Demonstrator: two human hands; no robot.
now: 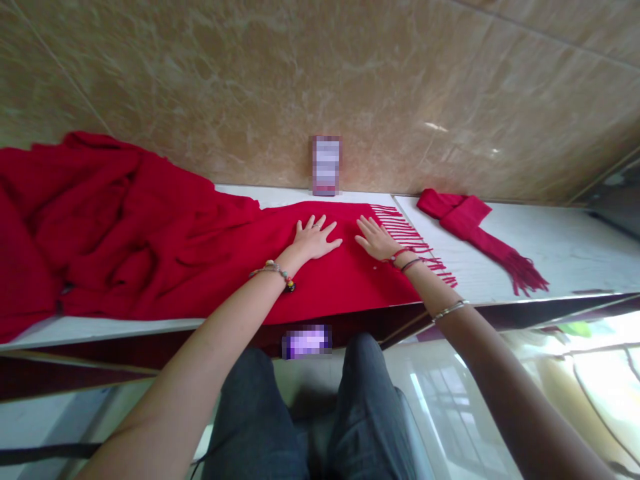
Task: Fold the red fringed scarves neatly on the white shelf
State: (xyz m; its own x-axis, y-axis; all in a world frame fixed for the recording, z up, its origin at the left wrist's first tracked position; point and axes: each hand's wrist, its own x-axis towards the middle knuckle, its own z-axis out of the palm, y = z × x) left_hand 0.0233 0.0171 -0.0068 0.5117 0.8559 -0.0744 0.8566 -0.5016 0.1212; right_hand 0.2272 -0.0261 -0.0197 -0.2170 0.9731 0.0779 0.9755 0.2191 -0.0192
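A large red scarf (pixel 295 280) with a fringed end lies along a narrow white table (pixel 505 230). Its right part is spread flat, the fringe pointing right, while the left part is heaped in loose folds. My left hand (pixel 315 240) rests palm down on the flat part, fingers spread. Just to its right, my right hand (pixel 375 240) lies flat near the fringe, fingers stretched out and partly together. Neither hand grips the cloth. A smaller red fringed scarf (pixel 467 220) lies folded in a bend farther right, apart from both hands.
A brown marbled tile wall (pixel 240 93) rises directly behind the table. Against it stands a small upright phone-like object (pixel 327 165), blurred out. Another blurred rectangular object (pixel 307 341) shows below the front edge, above my knees. A dark object (pixel 617 200) borders the far right end.
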